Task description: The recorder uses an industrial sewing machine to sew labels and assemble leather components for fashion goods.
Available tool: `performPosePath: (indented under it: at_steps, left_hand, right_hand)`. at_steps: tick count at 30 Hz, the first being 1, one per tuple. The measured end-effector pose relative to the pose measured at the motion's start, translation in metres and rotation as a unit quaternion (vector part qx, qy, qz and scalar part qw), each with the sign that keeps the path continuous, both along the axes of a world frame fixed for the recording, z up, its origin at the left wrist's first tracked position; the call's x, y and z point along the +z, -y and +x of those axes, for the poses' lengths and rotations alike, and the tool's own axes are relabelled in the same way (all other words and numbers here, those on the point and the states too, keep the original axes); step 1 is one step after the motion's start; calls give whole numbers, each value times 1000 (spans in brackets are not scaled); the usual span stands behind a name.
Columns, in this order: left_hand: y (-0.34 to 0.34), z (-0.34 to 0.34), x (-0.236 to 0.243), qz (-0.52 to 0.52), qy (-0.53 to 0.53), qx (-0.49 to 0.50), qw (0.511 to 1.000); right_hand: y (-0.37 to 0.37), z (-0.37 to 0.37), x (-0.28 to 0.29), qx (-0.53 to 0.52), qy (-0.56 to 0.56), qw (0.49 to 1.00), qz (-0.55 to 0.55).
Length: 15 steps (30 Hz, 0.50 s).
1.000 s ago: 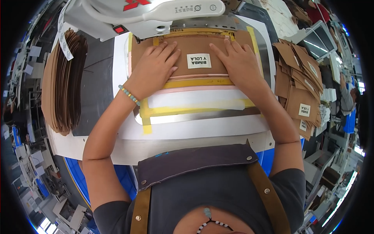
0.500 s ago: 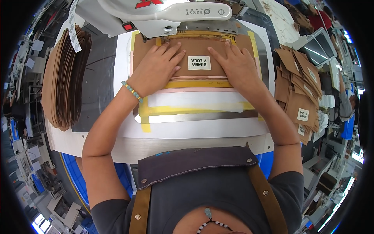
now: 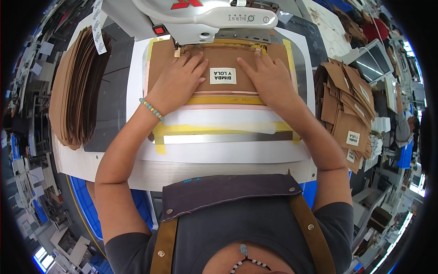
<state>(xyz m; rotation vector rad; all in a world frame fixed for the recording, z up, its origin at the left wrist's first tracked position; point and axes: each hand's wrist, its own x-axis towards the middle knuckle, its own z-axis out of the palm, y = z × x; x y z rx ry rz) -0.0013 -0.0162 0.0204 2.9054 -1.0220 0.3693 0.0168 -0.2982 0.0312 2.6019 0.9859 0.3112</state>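
Under the front of a white machine head [image 3: 194, 35], a brown panel [image 3: 232, 64] lies flat, between an upper yellow strip [image 3: 223, 44] and a lower yellow strip [image 3: 223, 100]; these strips presumably fix its position. A pale label [image 3: 222, 76] sits on the panel between the two hands, upside down to the wearer and uncovered, perhaps so that it is not disturbed. The left hand [image 3: 179, 82] rests palm down on the panel's left portion, fingers slightly parted; the right hand [image 3: 272, 81] mirrors it on the right portion, thumb angled toward the label. Neither hand pinches anything. Such a broad, symmetrical hold would spread light pressure and keep the panel level and square. Fingertips reach close to the upper strip; whether all of them touch it cannot be told.

Below the lower strip, yellow tape [image 3: 210, 129] crosses a white sheet [image 3: 228, 153] on the tabletop [image 3: 237, 169], probably to stop the sheet from slipping. At left, a dense stack [image 3: 75, 91] of brown pieces stands within apparent reach of the left hand. At right, a looser pile [image 3: 346, 109] overlaps unevenly, several pieces showing pale labels, beside the right forearm.
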Motion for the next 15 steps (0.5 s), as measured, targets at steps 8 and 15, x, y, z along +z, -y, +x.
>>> performPosePath:
  at_steps: [8,15]
  left_hand:
    - [2,-2,-1,-24,-22,5,999]
    - [13,4,-7,-72,-26,-60,995]
  right_hand:
    - [-22,1,-4,34,16,999,19]
    - [-41,4,-6,51,3,998,31]
